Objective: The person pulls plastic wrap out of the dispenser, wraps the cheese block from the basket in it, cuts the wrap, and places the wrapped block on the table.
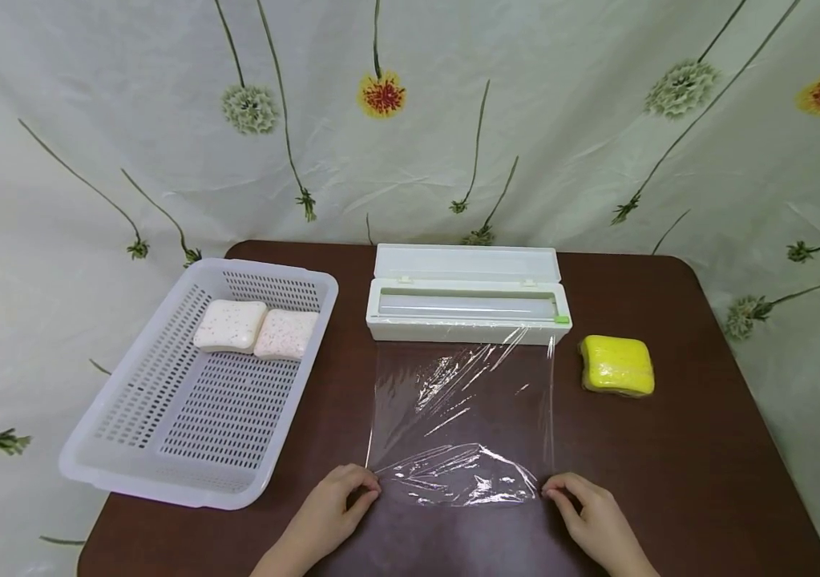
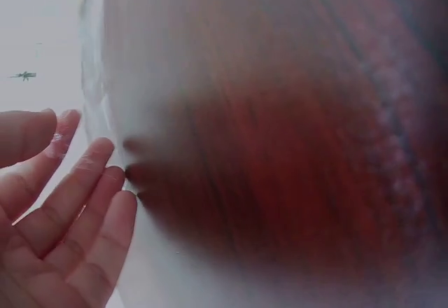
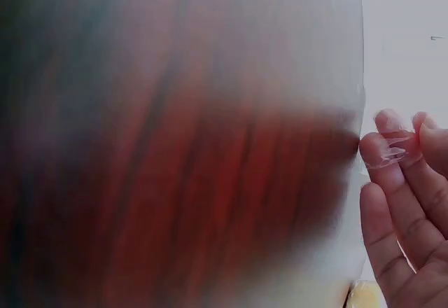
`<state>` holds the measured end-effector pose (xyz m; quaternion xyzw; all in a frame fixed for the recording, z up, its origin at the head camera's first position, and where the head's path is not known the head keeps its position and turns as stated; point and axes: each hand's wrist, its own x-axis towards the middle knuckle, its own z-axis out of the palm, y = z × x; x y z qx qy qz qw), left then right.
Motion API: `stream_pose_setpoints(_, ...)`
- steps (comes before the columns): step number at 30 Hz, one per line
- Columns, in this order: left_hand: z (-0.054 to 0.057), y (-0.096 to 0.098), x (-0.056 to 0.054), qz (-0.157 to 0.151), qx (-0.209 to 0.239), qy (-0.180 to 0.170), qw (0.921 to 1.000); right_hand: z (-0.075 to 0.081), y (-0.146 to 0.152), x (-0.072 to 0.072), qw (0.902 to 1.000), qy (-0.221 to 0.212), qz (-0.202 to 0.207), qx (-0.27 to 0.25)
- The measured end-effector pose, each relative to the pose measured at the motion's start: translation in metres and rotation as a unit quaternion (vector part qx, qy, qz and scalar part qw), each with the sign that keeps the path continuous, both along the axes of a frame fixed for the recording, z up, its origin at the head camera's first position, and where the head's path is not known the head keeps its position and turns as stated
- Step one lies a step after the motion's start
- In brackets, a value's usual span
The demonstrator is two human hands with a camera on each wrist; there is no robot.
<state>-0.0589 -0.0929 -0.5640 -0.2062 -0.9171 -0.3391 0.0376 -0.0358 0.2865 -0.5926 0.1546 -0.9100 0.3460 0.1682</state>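
A sheet of clear plastic wrap (image 1: 463,409) stretches over the dark table from a white dispenser box (image 1: 453,330) toward the front. My left hand (image 1: 326,509) pinches its near left corner between thumb and index finger. At the near right corner, my right hand (image 1: 590,513) pinches the wrap the same way. In the right wrist view, a crinkled bit of film (image 3: 393,152) lies across the fingertips near the thumb. The left wrist view has the left hand's other fingers (image 2: 101,245) extended close over the tabletop. The wrap's far end is still joined to the box.
The box lid (image 1: 467,263) stands raised, showing the roll (image 1: 467,306) and a green slider (image 1: 562,319). Right of the box lies a yellow film-wrapped block (image 1: 617,365). At left, a white plastic basket (image 1: 225,425) holds two pale speckled bars (image 1: 231,324). A flowered curtain (image 1: 424,160) hangs behind the table.
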Motion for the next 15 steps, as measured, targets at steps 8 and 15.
stream_pose_setpoints(8, 0.004, -0.004, 0.001, -0.025, -0.040, -0.044, 0.9979, 0.003, -0.003, 0.001, 0.9977, -0.047, -0.048, 0.008)
stream_pose_setpoints(15, 0.019, -0.006, 0.002, -0.031, -0.101, -0.095, 0.9897, 0.000, -0.002, 0.001, 0.9940, -0.074, -0.075, -0.031)
